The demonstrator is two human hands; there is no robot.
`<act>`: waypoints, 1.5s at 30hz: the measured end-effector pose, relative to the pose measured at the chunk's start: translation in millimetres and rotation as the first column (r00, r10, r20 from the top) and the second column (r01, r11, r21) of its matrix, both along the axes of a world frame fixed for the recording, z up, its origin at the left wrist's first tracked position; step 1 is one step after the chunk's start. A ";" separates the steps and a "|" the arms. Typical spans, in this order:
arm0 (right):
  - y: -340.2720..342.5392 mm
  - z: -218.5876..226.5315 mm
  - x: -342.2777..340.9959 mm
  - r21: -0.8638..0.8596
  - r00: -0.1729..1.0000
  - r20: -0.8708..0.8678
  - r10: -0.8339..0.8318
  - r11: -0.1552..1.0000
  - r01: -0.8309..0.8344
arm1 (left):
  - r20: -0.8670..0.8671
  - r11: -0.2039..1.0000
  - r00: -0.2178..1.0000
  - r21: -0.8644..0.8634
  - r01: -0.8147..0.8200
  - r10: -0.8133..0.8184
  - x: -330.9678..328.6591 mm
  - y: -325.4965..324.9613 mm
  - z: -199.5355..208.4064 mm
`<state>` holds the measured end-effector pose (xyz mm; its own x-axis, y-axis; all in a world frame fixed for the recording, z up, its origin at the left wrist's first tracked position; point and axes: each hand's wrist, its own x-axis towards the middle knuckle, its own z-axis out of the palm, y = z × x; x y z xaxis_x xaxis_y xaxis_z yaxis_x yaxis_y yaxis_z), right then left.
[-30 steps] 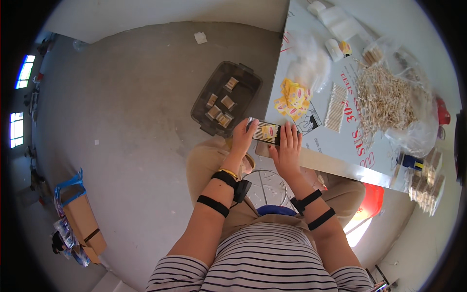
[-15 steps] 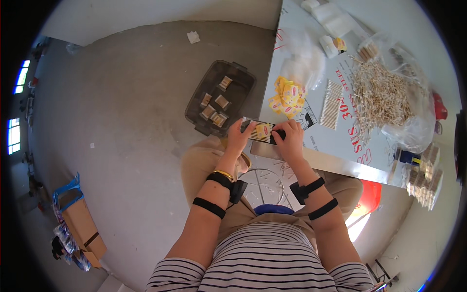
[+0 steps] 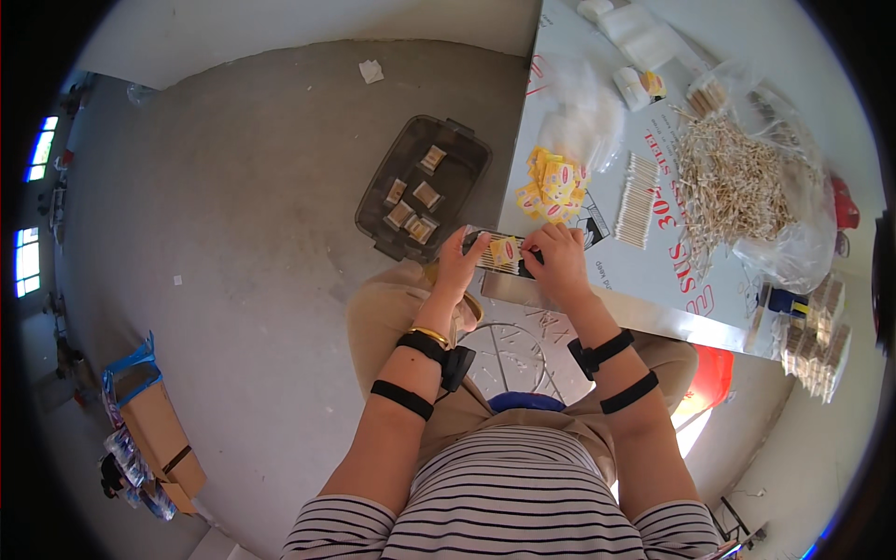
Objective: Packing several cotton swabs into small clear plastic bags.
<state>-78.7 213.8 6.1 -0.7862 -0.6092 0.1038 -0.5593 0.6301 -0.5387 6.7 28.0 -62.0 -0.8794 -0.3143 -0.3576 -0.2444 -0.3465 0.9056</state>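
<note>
At the table's near left corner, a clear bag of cotton swabs point(image 3: 486, 257) with a dark backing lies across my hands, with a yellow label card point(image 3: 505, 250) on the swabs. My left hand point(image 3: 454, 268) grips its left end, thumb on top. The fingers of my right hand point(image 3: 558, 259) are pinched at its right end, by the card's edge; the fingertips are partly hidden. Beyond the right hand sits a pile of yellow cards point(image 3: 553, 183). A neat row of swabs point(image 3: 637, 202) lies to its right, with a large loose swab heap point(image 3: 728, 177) farther right.
A dark plastic bin point(image 3: 371, 191) with several small swab packs stands on the floor left of the table point(image 3: 602, 98). Clear plastic bags point(image 3: 588, 117) lie behind the cards. A cardboard box point(image 3: 161, 425) is at the lower left. Stacked swab packs point(image 3: 814, 345) are at the right.
My right forearm has swung slightly to the right, and the right fingers have shifted a little at the bag's end. The left hand keeps its grip in place.
</note>
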 end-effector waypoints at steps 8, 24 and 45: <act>-2.9 11.0 -2.8 0.058 0.996 -0.045 0.074 0.996 -0.071 | -0.009 1.000 1.000 0.021 0.005 -0.004 1.4 -1.1 -5.1; -8.0 3.8 -7.5 0.173 0.960 -0.205 0.189 0.973 -0.154 | 0.017 1.000 1.000 0.016 -0.011 0.011 1.5 -0.9 -9.9; 17.6 -4.6 22.5 -0.047 0.992 0.059 -0.115 0.992 0.118 | 0.140 0.977 0.982 0.151 -0.149 0.128 0.6 -0.6 -12.3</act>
